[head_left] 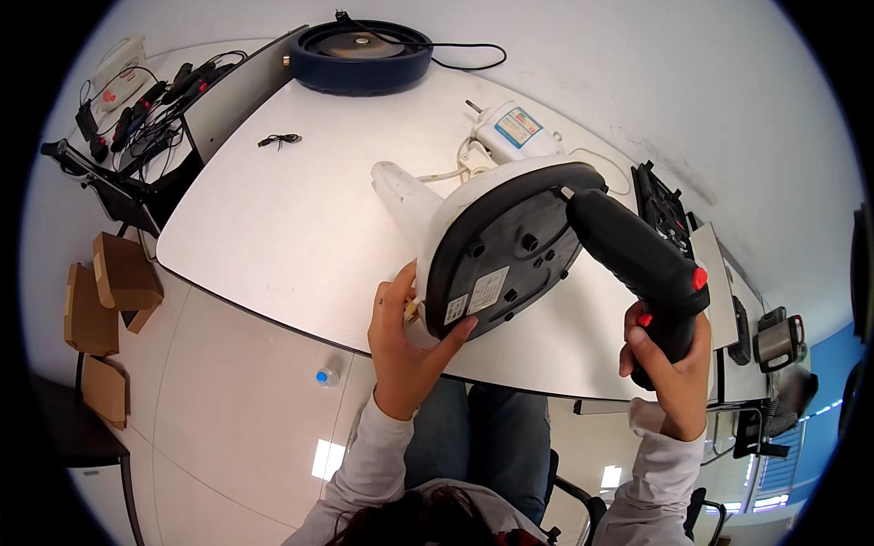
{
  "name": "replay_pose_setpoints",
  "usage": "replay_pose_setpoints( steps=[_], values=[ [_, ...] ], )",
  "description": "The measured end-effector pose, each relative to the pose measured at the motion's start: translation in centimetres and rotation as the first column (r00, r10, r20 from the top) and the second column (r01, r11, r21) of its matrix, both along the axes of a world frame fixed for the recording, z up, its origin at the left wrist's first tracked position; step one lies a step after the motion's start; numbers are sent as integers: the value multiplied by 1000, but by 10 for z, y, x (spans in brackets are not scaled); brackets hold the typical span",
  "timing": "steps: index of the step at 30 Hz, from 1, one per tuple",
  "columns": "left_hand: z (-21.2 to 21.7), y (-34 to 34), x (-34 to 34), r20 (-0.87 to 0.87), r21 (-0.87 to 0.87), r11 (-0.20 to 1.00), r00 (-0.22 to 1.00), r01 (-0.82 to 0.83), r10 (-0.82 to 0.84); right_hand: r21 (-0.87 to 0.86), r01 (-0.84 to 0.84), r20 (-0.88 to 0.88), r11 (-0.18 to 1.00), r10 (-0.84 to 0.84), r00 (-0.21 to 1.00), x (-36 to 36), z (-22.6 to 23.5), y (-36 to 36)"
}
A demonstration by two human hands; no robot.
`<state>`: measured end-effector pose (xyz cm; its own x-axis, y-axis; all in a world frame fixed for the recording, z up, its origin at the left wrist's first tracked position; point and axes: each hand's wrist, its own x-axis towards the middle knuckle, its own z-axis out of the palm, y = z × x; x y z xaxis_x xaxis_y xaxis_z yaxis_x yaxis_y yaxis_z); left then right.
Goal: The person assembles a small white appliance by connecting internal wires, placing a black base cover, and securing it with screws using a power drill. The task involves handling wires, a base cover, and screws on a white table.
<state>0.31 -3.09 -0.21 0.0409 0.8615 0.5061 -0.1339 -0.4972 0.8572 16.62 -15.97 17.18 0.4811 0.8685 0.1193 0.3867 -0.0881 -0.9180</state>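
Observation:
My left hand (407,350) grips the lower rim of a white fan base (442,209), thumb on its black underside (519,246) and fingers behind. The base is tilted up on the table, so its underside with round feet and white labels faces me. A white stem (396,196) sticks out toward the far left. My right hand (672,364) is closed around the handle of a black cordless screwdriver (637,246) with red buttons. Its tip points at the upper rim of the underside; whether it touches a screw I cannot tell. Behind the base lies a white motor housing (519,132) with a metal shaft and a cable.
A dark blue round appliance (360,68) with a black cord stands at the table's far edge. A small black cable (279,140) lies nearer. An open black tool case (660,205) is at right. Cardboard boxes (91,309) and a bottle (326,376) are on the floor.

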Motion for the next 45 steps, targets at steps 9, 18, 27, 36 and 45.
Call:
replay_pose_setpoints(
  steps=[9, 18, 27, 36, 45],
  values=[
    [0, 0, 0, -17, 9, 1000, 999, -27, 27, -43, -8, 22, 999, 9, 1000, 1, 12, 2],
    [2, -2, -4, -104, -14, 1000, 995, 1, -3, -40, -13, 9, 999, 14, 1000, 1, 10, 3],
    [2, -2, -4, -90, -14, 1000, 996, 15, -17, -41, -7, 0, 999, 7, 1000, 1, 9, 4],
    [5, -2, 2, -16, -7, 1000, 1000, -24, 24, -29, -32, -9, 999, 32, 999, 9, 2, 2],
    [57, 5, -30, -296, 272, 938, 909, -215, 294, 69, -42, -86, 997, 48, 995, 0, -9, 8]
  ],
)
